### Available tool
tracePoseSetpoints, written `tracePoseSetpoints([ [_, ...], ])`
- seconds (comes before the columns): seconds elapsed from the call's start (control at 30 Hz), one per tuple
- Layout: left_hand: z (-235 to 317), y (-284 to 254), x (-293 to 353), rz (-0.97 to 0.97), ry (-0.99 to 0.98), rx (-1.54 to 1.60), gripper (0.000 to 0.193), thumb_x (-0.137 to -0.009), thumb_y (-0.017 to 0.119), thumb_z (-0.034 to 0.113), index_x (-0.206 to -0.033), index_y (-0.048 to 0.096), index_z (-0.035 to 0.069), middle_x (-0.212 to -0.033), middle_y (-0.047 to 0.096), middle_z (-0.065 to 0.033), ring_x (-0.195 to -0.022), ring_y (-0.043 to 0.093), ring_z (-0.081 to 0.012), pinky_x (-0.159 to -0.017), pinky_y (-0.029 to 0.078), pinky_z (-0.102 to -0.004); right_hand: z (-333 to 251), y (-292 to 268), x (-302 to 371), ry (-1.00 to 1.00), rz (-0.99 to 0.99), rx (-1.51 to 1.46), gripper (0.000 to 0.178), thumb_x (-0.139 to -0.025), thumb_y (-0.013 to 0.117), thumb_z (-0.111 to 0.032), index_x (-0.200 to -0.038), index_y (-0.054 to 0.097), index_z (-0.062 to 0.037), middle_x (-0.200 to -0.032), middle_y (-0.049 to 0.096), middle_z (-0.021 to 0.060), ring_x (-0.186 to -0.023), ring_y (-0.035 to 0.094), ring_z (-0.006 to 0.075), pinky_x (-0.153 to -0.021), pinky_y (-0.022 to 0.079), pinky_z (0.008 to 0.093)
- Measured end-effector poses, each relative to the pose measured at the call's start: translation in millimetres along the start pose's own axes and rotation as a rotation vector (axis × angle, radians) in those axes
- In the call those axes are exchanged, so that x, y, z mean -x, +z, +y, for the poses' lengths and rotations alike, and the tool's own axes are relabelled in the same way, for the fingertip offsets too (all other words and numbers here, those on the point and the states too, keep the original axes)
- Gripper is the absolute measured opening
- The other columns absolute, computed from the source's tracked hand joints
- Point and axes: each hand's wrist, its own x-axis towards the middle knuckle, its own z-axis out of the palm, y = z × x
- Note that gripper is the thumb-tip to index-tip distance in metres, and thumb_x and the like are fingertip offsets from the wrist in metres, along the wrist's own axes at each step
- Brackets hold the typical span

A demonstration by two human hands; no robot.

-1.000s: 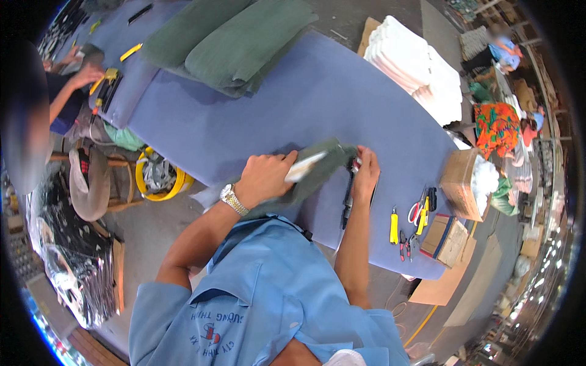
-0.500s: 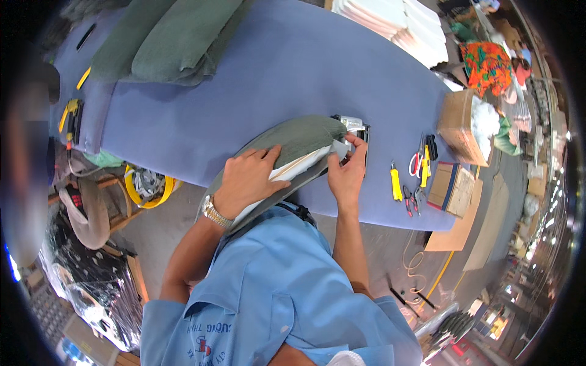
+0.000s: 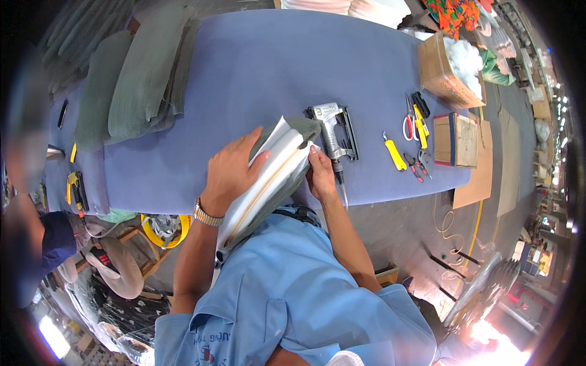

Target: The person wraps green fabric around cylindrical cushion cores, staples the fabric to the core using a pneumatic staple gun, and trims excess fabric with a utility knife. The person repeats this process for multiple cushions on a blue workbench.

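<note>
My left hand (image 3: 229, 174), a metal watch on its wrist, grips the left side of a long green fabric-covered padded piece (image 3: 311, 127) with its thumb over the edge. The piece is tilted up against my front. Its white underside (image 3: 274, 160) faces me, with a thin tan strip running along it. At the far end, my right hand (image 3: 320, 173) pinches the fabric edge between thumb and fingers. Just right of that end, a silver staple gun (image 3: 331, 128) lies on the blue-covered table (image 3: 256, 67) with its air hose (image 3: 343, 192) trailing toward me.
Green padded pieces (image 3: 146, 73) lie at the far left. On the right are a yellow cutter (image 3: 395, 154), red-handled scissors (image 3: 409, 127), pliers (image 3: 416, 169), a small box (image 3: 455, 140) and a carton (image 3: 448, 73) of white stuffing. Another person's arm (image 3: 27, 235) shows at left.
The padded piece has been tipped up, so more of its white underside shows. My right hand has moved down from the staple gun's side to the piece's edge. The view has shifted.
</note>
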Motion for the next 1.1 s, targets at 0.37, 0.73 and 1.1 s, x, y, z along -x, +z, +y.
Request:
tracePoseSetpoints([
  [0.37,16,42,-42,0.074,0.405,0.033,0.036,-0.093,0.068,0.013,-0.129,0.070,0.011,-0.136,0.066,-0.0111,-0.122,0.062,-0.0312,-0.099,0.053,-0.0416,-70,46,18,-0.579,0.280,0.877,0.018,-0.089,0.070,-0.003,-0.107,0.066,-0.0049,-0.111,0.066,0.0084,-0.088,0.065,0.0181,-0.075,0.055,0.0334],
  [0.73,12,43,-43,0.069,0.373,0.064,0.033,-0.092,0.069,0.012,-0.125,0.071,0.007,-0.130,0.069,-0.0112,-0.119,0.064,-0.0316,-0.099,0.053,-0.0413,-73,44,23,-0.600,0.268,1.082,0.008,-0.084,0.071,-0.006,-0.092,0.072,-0.0054,-0.124,0.064,0.0152,-0.089,0.067,0.0257,-0.073,0.054,0.0369],
  [1.1,10,49,-42,0.084,0.366,0.123,0.034,-0.090,0.070,0.011,-0.124,0.070,0.005,-0.126,0.071,-0.0128,-0.116,0.065,-0.0330,-0.097,0.053,-0.0425,-61,47,12,-0.518,0.294,0.956,0.016,-0.086,0.079,-0.019,-0.088,0.073,-0.0043,-0.107,0.066,0.0124,-0.088,0.065,0.0249,-0.075,0.053,0.0367],
])
